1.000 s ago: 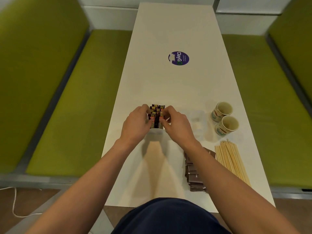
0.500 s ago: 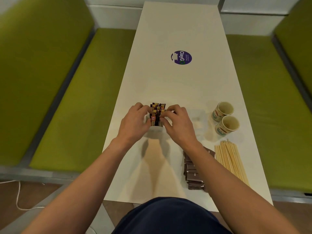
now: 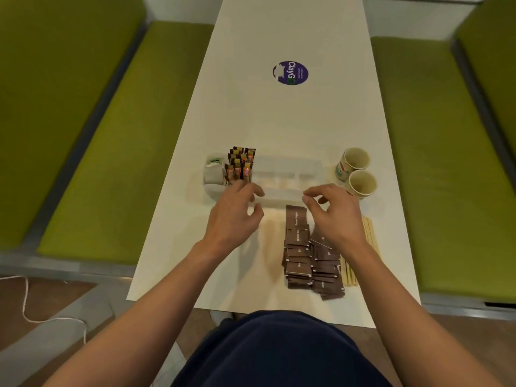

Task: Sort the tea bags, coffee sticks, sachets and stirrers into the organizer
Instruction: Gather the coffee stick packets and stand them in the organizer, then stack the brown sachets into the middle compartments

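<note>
Left hand: our left hand [image 3: 234, 216] hovers at the near edge of the organizer [image 3: 290, 163], fingers loosely curled and holding nothing. We cannot tell whether the fingertips touch its wall.
Right hand: our right hand [image 3: 332, 216] hangs above the far end of the sachets, thumb and forefinger drawn close, with nothing seen between them.
Already sorted: tea bags [image 3: 212, 171] sit in the leftmost compartment, and coffee sticks [image 3: 240, 166] stand upright in the one just right of it.
Waiting: brown sachets [image 3: 300, 255] lie in overlapping rows on the table [image 3: 279, 121], just near of the organizer. Stirrers [image 3: 370, 233] lie just right of them, partly hidden by our wrist.
Step, as we judge it: gathering sachets for the unfilled compartments further right.
Risk, sticks: they stand tall and loose, so a knock from our left hand could tip them onto the tea bags.
Risk, sachets: they look thin and slippery, so a big pinch may fan out and spill across compartments.
Risk, organizer: it is clear and probably light, so we may misjudge its walls and shove it toward the paper cups [image 3: 356, 174].
</note>
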Available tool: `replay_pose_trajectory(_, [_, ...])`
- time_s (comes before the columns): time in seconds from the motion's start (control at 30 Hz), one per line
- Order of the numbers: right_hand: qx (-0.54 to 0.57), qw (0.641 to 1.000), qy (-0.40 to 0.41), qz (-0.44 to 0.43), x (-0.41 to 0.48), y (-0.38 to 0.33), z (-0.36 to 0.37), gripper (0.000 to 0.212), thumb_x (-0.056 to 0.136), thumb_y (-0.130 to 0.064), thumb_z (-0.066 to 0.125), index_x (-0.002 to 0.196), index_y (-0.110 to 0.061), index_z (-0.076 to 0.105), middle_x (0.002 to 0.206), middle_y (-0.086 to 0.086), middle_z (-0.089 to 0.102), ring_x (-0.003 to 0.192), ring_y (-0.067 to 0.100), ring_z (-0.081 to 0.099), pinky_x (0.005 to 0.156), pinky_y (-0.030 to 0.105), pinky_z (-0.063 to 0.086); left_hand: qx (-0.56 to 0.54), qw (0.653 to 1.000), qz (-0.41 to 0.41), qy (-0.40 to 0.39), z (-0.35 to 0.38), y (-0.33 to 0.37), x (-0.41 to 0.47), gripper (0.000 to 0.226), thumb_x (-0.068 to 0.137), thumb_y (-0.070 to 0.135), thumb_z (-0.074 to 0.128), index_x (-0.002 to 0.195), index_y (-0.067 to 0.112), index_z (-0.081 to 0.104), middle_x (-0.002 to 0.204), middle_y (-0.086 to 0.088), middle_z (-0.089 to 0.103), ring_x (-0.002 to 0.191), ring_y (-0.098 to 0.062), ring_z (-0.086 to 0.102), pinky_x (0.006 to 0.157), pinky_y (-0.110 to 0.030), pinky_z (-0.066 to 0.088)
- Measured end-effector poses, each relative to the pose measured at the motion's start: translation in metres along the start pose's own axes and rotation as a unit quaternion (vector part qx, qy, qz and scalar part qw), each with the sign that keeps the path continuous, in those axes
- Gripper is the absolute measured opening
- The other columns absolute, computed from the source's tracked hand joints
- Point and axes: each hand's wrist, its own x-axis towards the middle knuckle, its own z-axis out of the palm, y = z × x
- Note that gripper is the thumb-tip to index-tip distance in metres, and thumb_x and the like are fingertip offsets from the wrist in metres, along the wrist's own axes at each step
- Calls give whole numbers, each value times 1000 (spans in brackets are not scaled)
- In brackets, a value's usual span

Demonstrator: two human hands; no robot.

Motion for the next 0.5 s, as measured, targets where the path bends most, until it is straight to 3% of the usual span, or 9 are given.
replay_pose_trajectory(0.17, [-115,988,-95,45,-16,39,-12,23,98,-33,62,117,-26,73,121,-5,71,111,20,60,90,33,45,-1,993,-62,-102,46,20,-14,25,95,42,59,113,28,68,105,10,59,87,-11,59,81,-39,55])
replay_pose_trajectory(0.37, [-255,944,-206,45,-17,57,-22,69,88,-70,55,140,-24,59,136,2,55,125,27,45,101,44,42,26,983,-143,-112,80,39,-3,60,88,59,64,135,22,56,126,1,56,111,-21,61,88,-41,53])
replay_pose_trajectory(0.5, [-268,936,-228,25,-13,63,-24,71,85,-75,55,136,-25,60,133,1,52,126,26,41,101,45,40,21,979,-171,-106,88,47,3,62,85,52,71,135,22,54,125,-4,52,111,-25,60,89,-41,53])
